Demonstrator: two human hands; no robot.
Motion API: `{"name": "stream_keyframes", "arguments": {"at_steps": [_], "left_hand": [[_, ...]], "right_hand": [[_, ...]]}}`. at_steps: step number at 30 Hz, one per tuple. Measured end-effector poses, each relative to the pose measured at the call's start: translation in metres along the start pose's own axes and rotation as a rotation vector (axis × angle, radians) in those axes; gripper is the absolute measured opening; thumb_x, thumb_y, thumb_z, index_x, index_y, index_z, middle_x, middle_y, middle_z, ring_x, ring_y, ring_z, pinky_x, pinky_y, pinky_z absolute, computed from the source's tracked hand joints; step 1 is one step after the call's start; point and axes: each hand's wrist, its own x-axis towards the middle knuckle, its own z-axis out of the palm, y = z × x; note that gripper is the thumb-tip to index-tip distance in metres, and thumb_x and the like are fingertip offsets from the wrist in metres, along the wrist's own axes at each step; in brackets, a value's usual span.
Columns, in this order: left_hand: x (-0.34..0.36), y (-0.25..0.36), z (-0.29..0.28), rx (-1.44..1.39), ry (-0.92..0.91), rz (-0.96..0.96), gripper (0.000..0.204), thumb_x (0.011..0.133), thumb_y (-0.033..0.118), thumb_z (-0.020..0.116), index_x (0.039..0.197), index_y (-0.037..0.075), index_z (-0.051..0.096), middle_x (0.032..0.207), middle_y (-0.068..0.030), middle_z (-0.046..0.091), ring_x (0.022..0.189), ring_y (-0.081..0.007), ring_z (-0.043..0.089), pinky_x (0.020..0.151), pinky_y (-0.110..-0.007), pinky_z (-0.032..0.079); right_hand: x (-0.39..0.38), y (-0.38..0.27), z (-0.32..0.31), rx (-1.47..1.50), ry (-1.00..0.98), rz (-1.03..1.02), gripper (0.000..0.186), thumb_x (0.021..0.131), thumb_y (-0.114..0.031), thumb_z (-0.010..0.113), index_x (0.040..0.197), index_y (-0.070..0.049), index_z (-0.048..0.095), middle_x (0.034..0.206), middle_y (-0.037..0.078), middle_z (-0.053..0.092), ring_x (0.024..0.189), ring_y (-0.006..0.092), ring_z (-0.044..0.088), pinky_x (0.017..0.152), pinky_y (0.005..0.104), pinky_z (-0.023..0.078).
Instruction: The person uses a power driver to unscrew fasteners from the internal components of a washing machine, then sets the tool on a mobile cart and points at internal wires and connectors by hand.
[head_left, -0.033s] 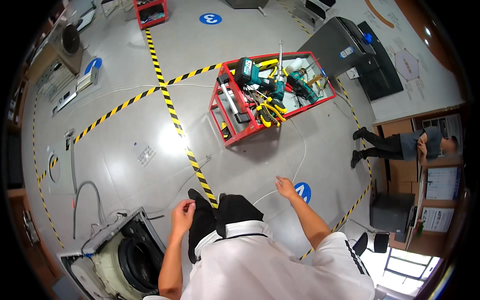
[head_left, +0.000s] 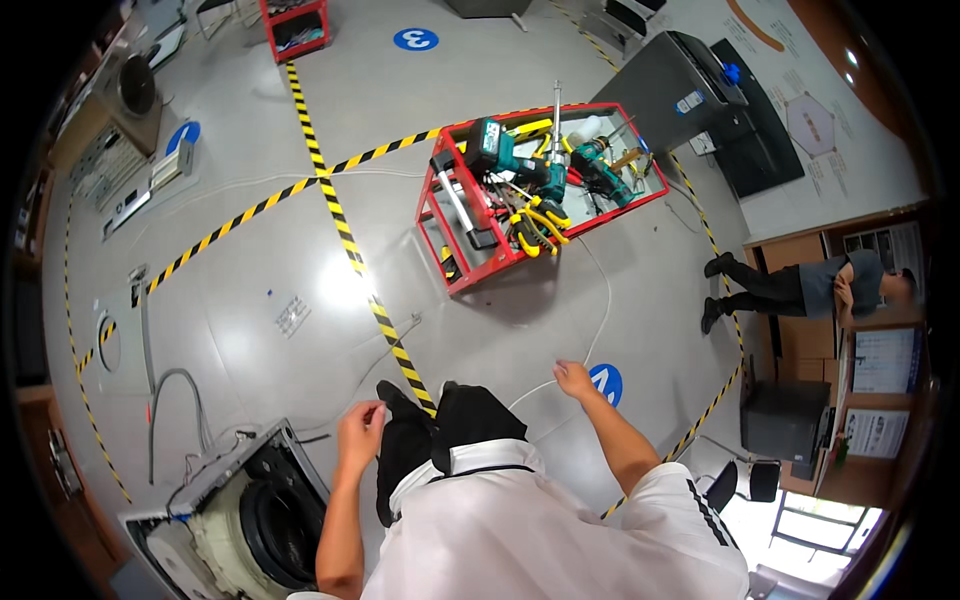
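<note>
Front-loading washing machine, partly stripped, sits at the lower left, just beside the person's left forearm; its front stands open, baring a pale tub and a black door gasket. As far as can be judged, opening up the front is done, while the tub and gasket are in place inside the casing. A flat panel with a round opening lies on the floor further off, well apart from the machine; whether it belongs to this one cannot be told. A grey hose arches between the two.

The left hand hangs near the machine without touching it, fingers curled toward the thumb; whether the tips press together cannot be told, and nothing shows in them. The right hand is out to the other side, fingers loosely bent and apart from any tool, above the floor beside a blue round floor marker.

Ahead stands a red tool cart, out of contact with both hands. In its top tray lie a teal cordless drill, a second teal power tool and yellow-and-black pliers. Beyond it is a dark grey appliance; at the right a co-worker stands.
</note>
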Motion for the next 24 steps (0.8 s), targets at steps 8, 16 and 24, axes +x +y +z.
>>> {"name": "stream_keyframes", "arguments": {"at_steps": [8, 16, 24], "left_hand": [[0.073, 0.027, -0.028, 0.373, 0.087, 0.200, 0.021, 0.078, 0.018, 0.060, 0.066, 0.001, 0.065, 0.071, -0.0123, 0.059, 0.071, -0.0296, 0.055, 0.070, -0.037, 0.042], [0.104, 0.087, 0.035, 0.411, -0.068, -0.348, 0.039, 0.086, 0.035, 0.047, 0.089, 0.000, 0.063, 0.084, -0.0178, 0.063, 0.077, -0.0289, 0.061, 0.071, -0.035, 0.046], [0.118, 0.150, 0.099, 0.448, -0.120, -0.337, 0.032, 0.082, 0.027, 0.056, 0.096, 0.000, 0.061, 0.092, -0.0186, 0.061, 0.075, -0.0294, 0.061, 0.064, -0.033, 0.049]], "right_hand": [[0.062, -0.109, -0.061, 0.252, 0.092, 0.125, 0.039, 0.078, -0.034, 0.061, 0.089, 0.003, 0.057, 0.068, 0.008, 0.061, 0.066, 0.0139, 0.061, 0.057, 0.0239, 0.046], [0.218, -0.299, -0.138, 1.597, -0.225, 0.061, 0.072, 0.080, -0.046, 0.057, 0.122, 0.007, 0.031, 0.109, 0.018, 0.049, 0.103, 0.0236, 0.049, 0.086, 0.0341, 0.043], [0.347, -0.324, -0.104, 2.135, -0.227, 0.461, 0.055, 0.072, -0.045, 0.066, 0.105, -0.004, 0.049, 0.098, 0.009, 0.056, 0.091, 0.0230, 0.054, 0.092, 0.0398, 0.037]]}}
